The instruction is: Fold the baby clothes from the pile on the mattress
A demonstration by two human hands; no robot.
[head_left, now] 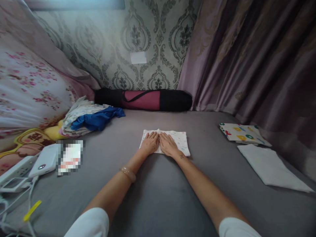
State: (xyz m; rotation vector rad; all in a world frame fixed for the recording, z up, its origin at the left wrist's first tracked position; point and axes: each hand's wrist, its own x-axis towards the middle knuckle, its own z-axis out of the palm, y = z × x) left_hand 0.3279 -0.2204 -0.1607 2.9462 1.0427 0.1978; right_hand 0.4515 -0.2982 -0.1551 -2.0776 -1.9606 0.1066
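Observation:
A small white patterned cloth (181, 140), folded into a rectangle, lies on the grey bed sheet (158, 191) in the middle. My left hand (150, 143) and my right hand (168, 144) lie flat on it side by side, fingers stretched out and pointing away from me. Both palms press down on the cloth's near half. A pale bangle (128, 173) sits on my left wrist.
A heap of unfolded clothes with a blue garment (97, 120) lies at the back left. A black and maroon roll bag (144, 99) rests against the wall. Two folded cloths (243, 132) (271, 168) lie at the right by the curtain. A power bank (44, 161) and power strip (14, 169) lie at left.

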